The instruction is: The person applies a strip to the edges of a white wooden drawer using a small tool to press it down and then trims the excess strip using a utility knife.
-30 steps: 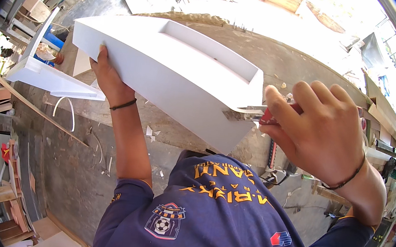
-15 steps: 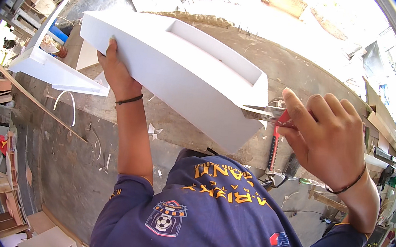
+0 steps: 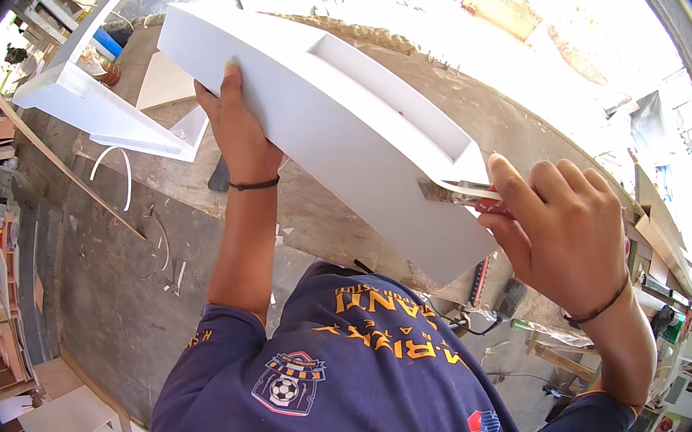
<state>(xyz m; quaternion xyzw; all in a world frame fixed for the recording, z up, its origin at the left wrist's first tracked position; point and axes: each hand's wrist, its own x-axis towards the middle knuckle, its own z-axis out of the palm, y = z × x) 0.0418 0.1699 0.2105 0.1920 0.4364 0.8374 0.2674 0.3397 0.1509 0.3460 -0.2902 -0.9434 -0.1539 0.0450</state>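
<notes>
A long white box-like panel piece [image 3: 327, 154] with a recessed top lies slanted in front of me, its far end at the left. My left hand [image 3: 240, 131] grips its near side toward that end, thumb up on the white face. At the right end, my right hand [image 3: 563, 224] is closed round a red-handled scraper [image 3: 442, 193]. The flat metal blade lies against the near face by the top edge. A thin white edge strip [image 3: 467, 184] runs loose above the blade toward my fingers. Most of the handle is hidden by my hand.
Another white angled frame [image 3: 110, 117] stands at the left on the worn workbench [image 3: 204, 187]. Beneath the panel's right end lie a red and black cutter [image 3: 478, 281] and a dark tool [image 3: 511, 299]. A curled white strip [image 3: 129, 174] hangs by the left frame.
The white piece has shifted slightly right, my left hand with it. The scraper blade has moved left from beyond the piece's end onto its near face, beneath the edge strip.
</notes>
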